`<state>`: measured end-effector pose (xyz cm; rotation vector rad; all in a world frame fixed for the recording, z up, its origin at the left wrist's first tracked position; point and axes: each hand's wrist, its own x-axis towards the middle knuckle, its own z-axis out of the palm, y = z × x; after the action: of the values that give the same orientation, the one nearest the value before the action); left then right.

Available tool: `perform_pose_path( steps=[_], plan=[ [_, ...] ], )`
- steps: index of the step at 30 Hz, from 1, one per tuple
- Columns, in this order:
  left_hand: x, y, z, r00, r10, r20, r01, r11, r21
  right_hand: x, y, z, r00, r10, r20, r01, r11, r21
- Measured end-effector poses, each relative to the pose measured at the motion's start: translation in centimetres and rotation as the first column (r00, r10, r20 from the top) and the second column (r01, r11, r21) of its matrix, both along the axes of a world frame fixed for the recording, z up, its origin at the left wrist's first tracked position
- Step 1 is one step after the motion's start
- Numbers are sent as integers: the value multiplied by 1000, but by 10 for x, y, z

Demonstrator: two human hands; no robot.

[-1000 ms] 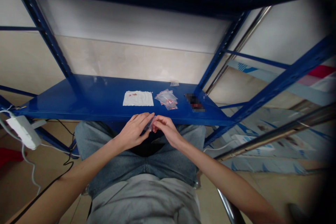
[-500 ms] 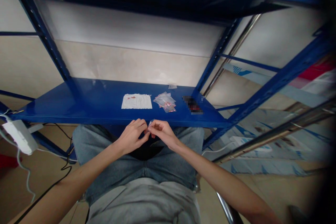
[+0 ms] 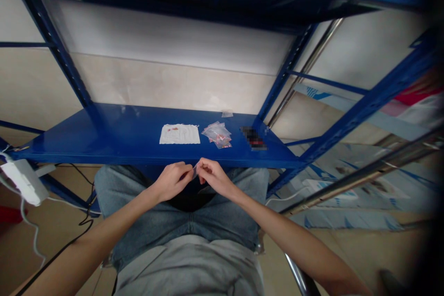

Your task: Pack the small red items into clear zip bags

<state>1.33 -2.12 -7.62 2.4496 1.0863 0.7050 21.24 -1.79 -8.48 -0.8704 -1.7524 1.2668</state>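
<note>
My left hand [image 3: 169,181] and right hand [image 3: 215,177] are close together just in front of the shelf [image 3: 104,148], a blue painted steel one with a glossy top. Both are narrowed to a pinch on one small clear plastic bag [image 3: 194,171], held between them. My fingers hide most of it, and the thin film is hard to make out, so I cannot tell what is inside.

On the shelf, beyond my hands, lie three things in a row. A white rectangular sheet [image 3: 179,134], paper or cloth, has a few small red marks on it. Just right of it is a loose pile of clear bags [image 3: 218,135] with red bits inside; they overlap too much for me to count. Further right is one dark object [image 3: 254,138], pixelated beyond naming. One small clear scrap [image 3: 227,114] sits at the shelf's back edge, behind the pile.

Below the shelf's front edge are my denim jeans [image 3: 183,226] and grey shirt [image 3: 190,266]. Left of the shelf hangs one white power strip [image 3: 22,182], cut off by the frame's edge.
</note>
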Motion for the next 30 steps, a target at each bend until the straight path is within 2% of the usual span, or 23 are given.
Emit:
perform_pose_path(
  steps=[4,7,10,12,14,16,19,24,30],
  plan=[
    [0,1,-1,987,158,28,-159,987,26,-1,-1,-1,988,-90,125,77,991,108],
    [0,1,-1,976,217,35,-217,976,14,-2,-3,-1,961,-172,217,114,960,255],
    [0,1,-3,977,210,43,-210,978,-13,-4,-10,1,926,-249,286,87,874,478],
    [0,2,-3,977,202,65,-200,979,-40,-6,-15,4,902,-256,348,-12,790,613],
    [0,2,-3,975,204,86,-198,977,-74,-8,-19,7,871,-274,407,-98,716,691],
    [0,2,-3,974,207,89,-197,975,-104,-9,-19,9,837,-318,445,-130,675,727],
    [0,2,-3,975,215,50,-210,973,-94,-6,-16,9,804,-360,473,-145,653,743],
    [-1,3,-8,972,233,-25,-234,972,-35,-3,-10,6,796,-362,486,-166,641,750],
    [-1,6,-9,980,199,22,-196,975,-106,-1,-6,4,789,-359,498,-172,649,741]
  ],
)
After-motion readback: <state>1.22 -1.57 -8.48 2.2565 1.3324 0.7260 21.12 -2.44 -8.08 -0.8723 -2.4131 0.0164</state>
